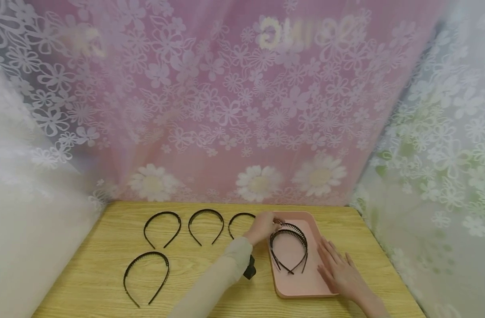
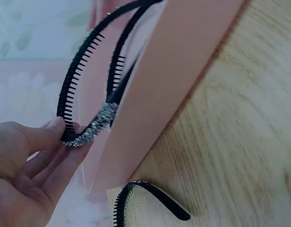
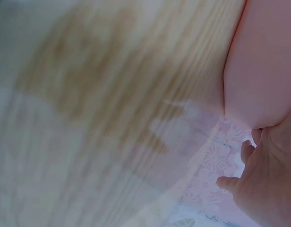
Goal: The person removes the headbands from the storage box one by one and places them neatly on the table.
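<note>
My left hand (image 1: 263,227) pinches a black toothed headband (image 2: 72,87) between thumb and fingers at the upper left of a pink tray (image 1: 310,288). In the left wrist view, silver glitter covers part of this headband's band. Another black headband (image 1: 289,231) is in the tray, overlapping the held one; their ends cross near the tray's middle. My right hand (image 1: 339,271) rests against the tray's right rim with its fingers extended. The right wrist view shows that hand (image 3: 270,170) beside the tray wall (image 3: 263,61).
On the wooden table (image 1: 202,274), left of the tray, lie several more black headbands: one at the far left (image 1: 162,213), one beside it (image 1: 206,211), one partly behind my left hand (image 1: 241,214), and one nearer (image 1: 147,254). Floral curtains (image 1: 242,110) stand behind and at both sides.
</note>
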{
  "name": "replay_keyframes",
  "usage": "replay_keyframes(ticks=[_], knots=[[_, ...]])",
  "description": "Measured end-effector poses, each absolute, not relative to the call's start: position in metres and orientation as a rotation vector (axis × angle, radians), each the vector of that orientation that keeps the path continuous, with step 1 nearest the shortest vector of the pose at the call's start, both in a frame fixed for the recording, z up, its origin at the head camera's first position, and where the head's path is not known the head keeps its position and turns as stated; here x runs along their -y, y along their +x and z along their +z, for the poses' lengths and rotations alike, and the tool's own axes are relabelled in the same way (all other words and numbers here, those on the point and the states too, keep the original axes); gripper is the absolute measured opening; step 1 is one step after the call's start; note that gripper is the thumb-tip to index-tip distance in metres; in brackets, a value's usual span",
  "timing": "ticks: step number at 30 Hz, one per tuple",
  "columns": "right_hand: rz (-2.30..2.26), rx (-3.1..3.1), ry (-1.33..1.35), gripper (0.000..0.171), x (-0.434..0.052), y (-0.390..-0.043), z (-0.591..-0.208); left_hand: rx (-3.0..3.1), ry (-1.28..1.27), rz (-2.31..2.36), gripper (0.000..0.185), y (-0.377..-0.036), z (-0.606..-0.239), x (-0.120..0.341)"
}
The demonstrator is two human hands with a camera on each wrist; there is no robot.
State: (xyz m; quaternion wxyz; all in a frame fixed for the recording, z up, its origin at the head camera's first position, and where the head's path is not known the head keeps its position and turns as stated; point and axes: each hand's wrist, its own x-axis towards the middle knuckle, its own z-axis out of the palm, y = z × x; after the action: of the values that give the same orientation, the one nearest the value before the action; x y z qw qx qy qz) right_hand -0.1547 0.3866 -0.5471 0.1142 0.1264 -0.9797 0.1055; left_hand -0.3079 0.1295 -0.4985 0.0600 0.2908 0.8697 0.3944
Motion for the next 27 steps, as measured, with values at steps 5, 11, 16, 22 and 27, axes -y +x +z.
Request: replay_keyframes(ticks=[5, 11, 16, 22, 27], knots=[[0.313, 2.855, 0.383, 0.06, -0.388, -0.154, -0.55, -2.526, 0.811, 1.371, 0.021, -0.308, -0.494, -0.123], [0.301, 2.826, 0.393, 0.059, -0.389, -0.154, -0.551, -2.424, 0.757, 1.505, 0.022, -0.306, -0.488, -0.117], [0.303, 2.881, 0.366, 0.059, -0.388, -0.154, -0.549, -2.418, 0.754, 1.529, 0.023, -0.305, -0.483, -0.109], [0.303, 2.894, 0.362, 0.059, -0.388, -0.154, -0.549, -2.467, 0.788, 1.513, 0.023, -0.305, -0.479, -0.099], [0.308, 2.893, 0.367, 0.059, -0.388, -0.156, -0.548, -2.482, 0.763, 1.527, 0.022, -0.306, -0.475, -0.09]])
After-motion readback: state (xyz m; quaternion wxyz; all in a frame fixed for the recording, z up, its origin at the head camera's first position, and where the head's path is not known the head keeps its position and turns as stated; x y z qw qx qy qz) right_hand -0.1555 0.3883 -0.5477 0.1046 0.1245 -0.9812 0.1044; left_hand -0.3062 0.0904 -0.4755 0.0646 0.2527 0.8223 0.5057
